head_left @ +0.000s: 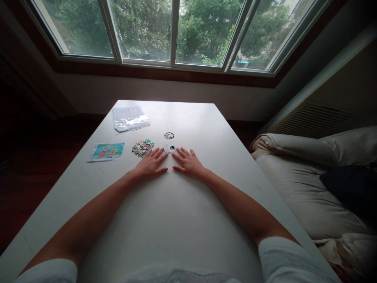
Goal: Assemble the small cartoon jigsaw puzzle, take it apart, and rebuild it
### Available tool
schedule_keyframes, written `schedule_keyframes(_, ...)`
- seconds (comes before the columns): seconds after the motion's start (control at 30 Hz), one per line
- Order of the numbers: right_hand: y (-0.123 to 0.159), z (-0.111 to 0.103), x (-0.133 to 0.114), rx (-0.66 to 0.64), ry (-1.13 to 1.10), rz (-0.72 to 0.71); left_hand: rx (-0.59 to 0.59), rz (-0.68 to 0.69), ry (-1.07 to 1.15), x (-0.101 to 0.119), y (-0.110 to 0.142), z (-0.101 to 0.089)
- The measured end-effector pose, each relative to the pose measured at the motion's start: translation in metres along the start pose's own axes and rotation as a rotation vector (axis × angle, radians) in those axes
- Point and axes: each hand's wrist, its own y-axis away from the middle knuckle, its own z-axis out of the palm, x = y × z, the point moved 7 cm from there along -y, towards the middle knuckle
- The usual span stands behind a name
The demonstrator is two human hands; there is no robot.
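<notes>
Both of my hands lie flat on the white table, fingers spread. My left hand is just in front of a heap of small jigsaw puzzle pieces, its fingertips close to the heap's right side. My right hand rests opposite, a small gap between the thumbs. Between the fingertips and slightly beyond them lies a round black-and-white disc; whether the fingers touch it I cannot tell. A second round disc with a black-and-white picture lies farther off. Neither hand holds anything.
A colourful cartoon picture sheet lies on the table's left side. Behind it are papers in a shiny clear sleeve. A pale sofa with a dark item on it stands along the right. Beyond the table is a window.
</notes>
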Motion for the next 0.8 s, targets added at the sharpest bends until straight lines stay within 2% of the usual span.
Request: schedule_keyframes(0.8, 0.0005, -0.0029, -0.0016, -0.02, -0.015, 0.007, 0.005, -0.004, 0.005, -0.0003, -0.0002, 0.0013)
